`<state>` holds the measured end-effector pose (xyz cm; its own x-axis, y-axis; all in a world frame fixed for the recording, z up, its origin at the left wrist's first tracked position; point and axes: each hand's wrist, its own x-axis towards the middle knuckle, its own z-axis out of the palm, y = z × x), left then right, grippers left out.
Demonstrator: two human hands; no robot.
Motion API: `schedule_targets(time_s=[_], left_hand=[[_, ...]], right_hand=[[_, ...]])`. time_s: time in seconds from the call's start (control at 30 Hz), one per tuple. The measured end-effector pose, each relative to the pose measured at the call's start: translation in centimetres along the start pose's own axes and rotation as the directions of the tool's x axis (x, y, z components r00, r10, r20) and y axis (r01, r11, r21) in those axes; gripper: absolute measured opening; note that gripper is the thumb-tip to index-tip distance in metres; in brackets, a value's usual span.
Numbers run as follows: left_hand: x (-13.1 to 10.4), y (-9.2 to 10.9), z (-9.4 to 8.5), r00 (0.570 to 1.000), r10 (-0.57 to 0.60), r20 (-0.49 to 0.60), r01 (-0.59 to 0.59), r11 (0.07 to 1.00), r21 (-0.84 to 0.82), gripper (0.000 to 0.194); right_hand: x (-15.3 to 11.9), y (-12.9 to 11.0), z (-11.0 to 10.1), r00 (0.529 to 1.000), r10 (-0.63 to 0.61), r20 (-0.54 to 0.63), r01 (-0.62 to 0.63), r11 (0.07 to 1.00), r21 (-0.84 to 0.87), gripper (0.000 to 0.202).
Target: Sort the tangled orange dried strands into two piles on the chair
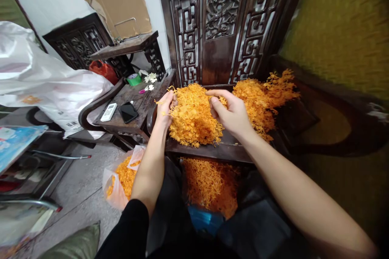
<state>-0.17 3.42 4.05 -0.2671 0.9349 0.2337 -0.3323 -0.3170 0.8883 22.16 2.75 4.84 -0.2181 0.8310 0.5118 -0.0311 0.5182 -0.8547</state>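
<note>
My left hand [165, 108] is closed on a thin orange plastic-looking sprig [159, 101], its strands poking out past the fingers. Beside it, a heap of orange branching pieces [196, 115] lies on a dark wooden bench seat [209, 150]. Over the right side of that heap hangs my right hand [231, 114], index finger reaching forward and the others curled; anything they pinch is too small to make out. Further right spreads a second orange heap [257, 103]. Below the seat, between my legs, more orange strands [203, 182] fill a container above a blue part [206, 219].
A plastic bag of orange pieces [121, 178] stands on the floor at left. On the side table [142, 107] lie a phone [128, 112], a white box [108, 112] and green tape [134, 79]. A large white sack [57, 85] leans farther left. Carved wooden backrest [217, 56] rises behind.
</note>
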Motion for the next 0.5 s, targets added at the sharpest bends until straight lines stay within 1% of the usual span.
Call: schedule_targets(time_s=[0.1,0.17,0.27,0.33,0.4,0.5], left_hand=[[-0.4,0.2,0.3,0.997,-0.04,0.061,0.037,0.998,0.054,0.054],[-0.6,0.2,0.7,0.996,-0.063,0.068,0.057,0.995,0.084,0.055],[-1.0,0.2,1.4,0.993,-0.089,0.075,0.083,0.994,0.071,0.056],[-1.2,0.3,1.8,0.991,-0.1,0.09,0.095,0.994,0.06,0.055],[-1.3,0.3,2.1,0.99,-0.122,0.075,0.117,0.991,0.072,0.053],[-1.3,0.1,2.3,0.991,-0.128,-0.026,0.13,0.985,0.112,0.051]], right_hand=[[0.1,0.0,0.2,0.997,-0.006,0.073,0.013,0.995,-0.102,0.034],[0.1,0.1,0.6,0.995,-0.002,0.103,0.016,0.991,-0.135,0.031],[0.0,0.5,1.7,0.985,0.06,0.163,-0.033,0.986,-0.164,0.029],[-0.2,0.6,2.6,0.97,0.078,0.229,-0.033,0.98,-0.195,0.034],[-0.4,0.4,3.4,0.957,0.036,0.287,0.033,0.972,-0.231,0.044],[-1.0,0.0,4.2,0.939,-0.04,0.342,0.148,0.944,-0.295,0.064]])
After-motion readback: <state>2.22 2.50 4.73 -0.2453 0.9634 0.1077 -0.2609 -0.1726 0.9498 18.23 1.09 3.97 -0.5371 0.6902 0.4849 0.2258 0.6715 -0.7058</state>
